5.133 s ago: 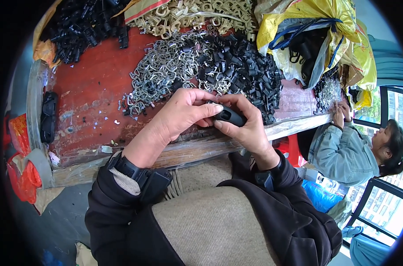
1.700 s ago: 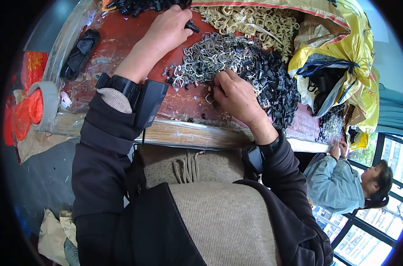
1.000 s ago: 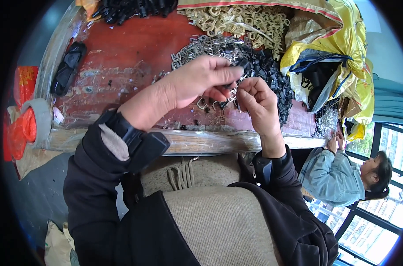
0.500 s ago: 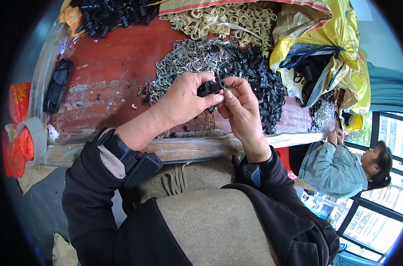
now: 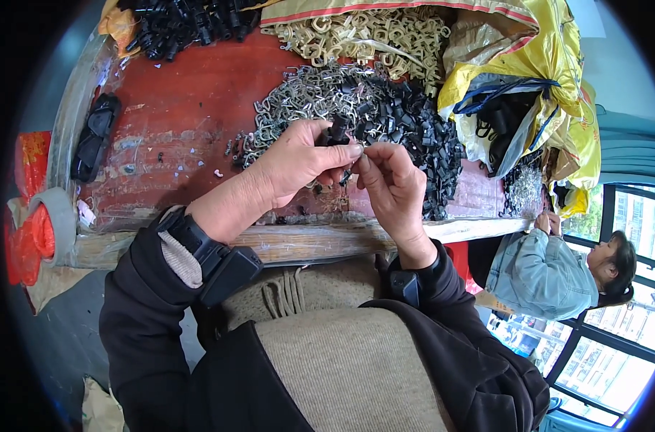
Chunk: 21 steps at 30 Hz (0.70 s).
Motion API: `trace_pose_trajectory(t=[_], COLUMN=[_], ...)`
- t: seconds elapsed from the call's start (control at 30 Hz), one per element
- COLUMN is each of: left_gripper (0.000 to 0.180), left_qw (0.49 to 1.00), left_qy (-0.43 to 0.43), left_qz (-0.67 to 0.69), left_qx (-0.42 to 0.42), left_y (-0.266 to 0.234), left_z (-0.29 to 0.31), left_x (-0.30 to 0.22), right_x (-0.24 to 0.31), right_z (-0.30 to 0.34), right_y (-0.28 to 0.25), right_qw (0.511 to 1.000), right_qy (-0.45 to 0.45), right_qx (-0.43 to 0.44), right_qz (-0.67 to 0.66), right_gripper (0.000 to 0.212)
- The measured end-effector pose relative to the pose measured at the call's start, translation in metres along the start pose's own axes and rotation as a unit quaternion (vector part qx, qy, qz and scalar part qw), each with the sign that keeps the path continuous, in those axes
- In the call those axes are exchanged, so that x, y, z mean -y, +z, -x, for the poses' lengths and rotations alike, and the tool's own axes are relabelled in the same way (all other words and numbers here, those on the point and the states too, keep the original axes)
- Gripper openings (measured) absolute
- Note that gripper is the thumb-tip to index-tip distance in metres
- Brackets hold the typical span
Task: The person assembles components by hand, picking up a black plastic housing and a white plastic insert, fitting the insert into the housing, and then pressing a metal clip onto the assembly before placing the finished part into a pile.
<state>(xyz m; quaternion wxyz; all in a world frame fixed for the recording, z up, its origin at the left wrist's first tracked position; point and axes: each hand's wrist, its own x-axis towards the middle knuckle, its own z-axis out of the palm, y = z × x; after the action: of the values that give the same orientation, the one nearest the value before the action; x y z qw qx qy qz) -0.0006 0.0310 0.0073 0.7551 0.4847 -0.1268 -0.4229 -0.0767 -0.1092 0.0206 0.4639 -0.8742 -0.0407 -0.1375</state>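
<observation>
My left hand (image 5: 293, 164) is closed around a black tube-shaped plastic part (image 5: 337, 128), its end standing up above the fingers. Close beside it, my right hand (image 5: 395, 186) pinches thumb and forefinger together at the left thumb's tip. Whatever lies in that pinch is too small to make out. Both hands are above the table's near edge. Just beyond them lie a heap of small silvery metal loops (image 5: 288, 108) and, to its right, a heap of small black plastic pieces (image 5: 422, 137).
The red table (image 5: 191, 93) has a wooden front edge (image 5: 299, 243). Cream-coloured rings (image 5: 356, 36) and black tubular parts (image 5: 180, 29) are piled at the back. Yellow sacks (image 5: 558, 43) stand right; a tape roll (image 5: 54, 216) is left. Another person (image 5: 550, 273) sits at the right.
The black part has tipped upright in my left hand and come away from my right fingers. My right hand has shifted slightly lower, its fingers drawn together.
</observation>
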Motion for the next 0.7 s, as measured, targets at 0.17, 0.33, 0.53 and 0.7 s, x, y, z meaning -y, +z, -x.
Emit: trace_pose_trajectory(t=[0.17,0.33,0.53,0.7], left_gripper=[0.012,0.012,0.022,0.028], left_qw=[0.998,0.996,0.954,0.961], left_qy=[-0.04,-0.067,-0.11,-0.113], left_qz=[0.047,0.041,0.243,0.217], left_qx=[0.03,0.052,0.134,0.124], left_y=[-0.004,-0.005,-0.01,-0.005], left_z=[-0.002,-0.003,-0.004,-0.002], left_x=[0.005,0.006,0.007,0.006], right_x=[0.005,0.007,0.007,-0.003], right_z=[-0.001,-0.002,-0.001,-0.003], right_y=[-0.003,-0.004,-0.007,-0.012], right_qw=[1.0,0.998,0.996,0.998], right_qy=[-0.006,0.054,0.079,-0.044], right_qx=[0.009,0.008,0.008,0.0], right_qz=[0.022,-0.03,-0.048,0.055], right_gripper=[0.006,0.006,0.006,0.009])
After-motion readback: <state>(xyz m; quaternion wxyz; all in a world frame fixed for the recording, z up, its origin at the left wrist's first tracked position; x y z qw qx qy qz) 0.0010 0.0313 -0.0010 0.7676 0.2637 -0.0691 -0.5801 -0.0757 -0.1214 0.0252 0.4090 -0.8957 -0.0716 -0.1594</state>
